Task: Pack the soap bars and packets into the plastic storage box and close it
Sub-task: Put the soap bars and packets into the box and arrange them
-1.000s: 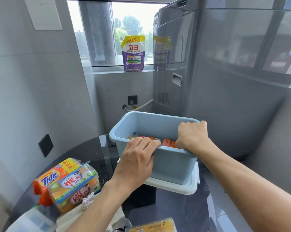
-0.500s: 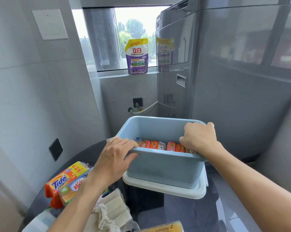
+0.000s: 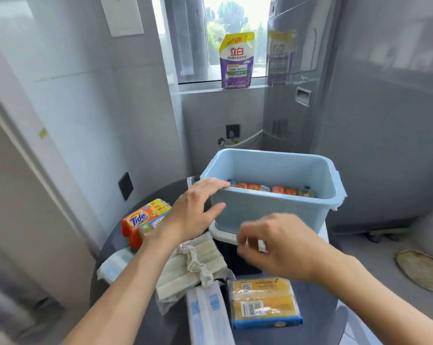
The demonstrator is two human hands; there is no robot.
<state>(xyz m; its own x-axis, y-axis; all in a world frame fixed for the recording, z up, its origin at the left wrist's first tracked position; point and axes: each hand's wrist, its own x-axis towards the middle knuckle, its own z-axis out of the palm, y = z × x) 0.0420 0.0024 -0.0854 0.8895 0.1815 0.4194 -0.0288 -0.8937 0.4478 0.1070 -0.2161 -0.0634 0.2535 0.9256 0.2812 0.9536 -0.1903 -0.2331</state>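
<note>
Box [image 3: 267, 210], blue and lidless, sits on its white lid [image 3: 221, 232] on the table [image 3: 317, 317]; I see small packets [image 3: 272, 190] inside (orange mostly). Left hand [image 3: 193, 215] touches its rim with straight fingers; right hand [image 3: 280, 247] blurs, grip unclear.

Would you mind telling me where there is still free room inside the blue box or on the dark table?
Inside the blue box, only a row of small packets shows; above them it looks open. The table is bare right of the yellow soap pack. Its left side is crowded: Tide pack, bagged bars.
</note>
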